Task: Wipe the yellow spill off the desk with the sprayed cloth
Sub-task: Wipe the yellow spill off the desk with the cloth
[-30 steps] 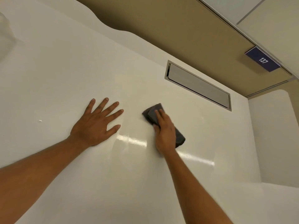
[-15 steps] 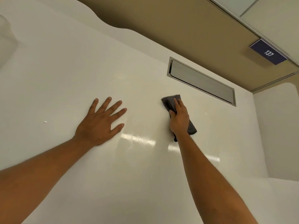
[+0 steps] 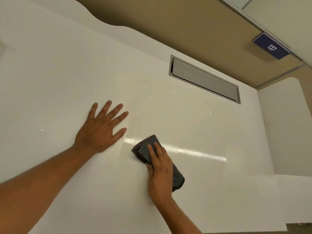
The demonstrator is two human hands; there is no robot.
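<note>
A folded dark grey cloth (image 3: pixel 144 150) lies flat on the glossy white desk (image 3: pixel 194 129), a little right of centre. My right hand (image 3: pixel 160 171) presses down on it, fingers over its near half. My left hand (image 3: pixel 99 130) rests flat on the desk to the left of the cloth, fingers spread, holding nothing. I see no yellow spill on the desk around the cloth; the surface only shows light reflections.
A grey metal cable hatch (image 3: pixel 204 79) is set into the desk beyond the cloth. A tan partition (image 3: pixel 185 31) runs along the far edge, with a blue "137" tag (image 3: pixel 271 48) at upper right. A raised white side panel (image 3: pixel 285 125) bounds the right.
My right hand has slid the cloth back toward me and to the left, from near the hatch to beside my left hand. My left hand has stayed put.
</note>
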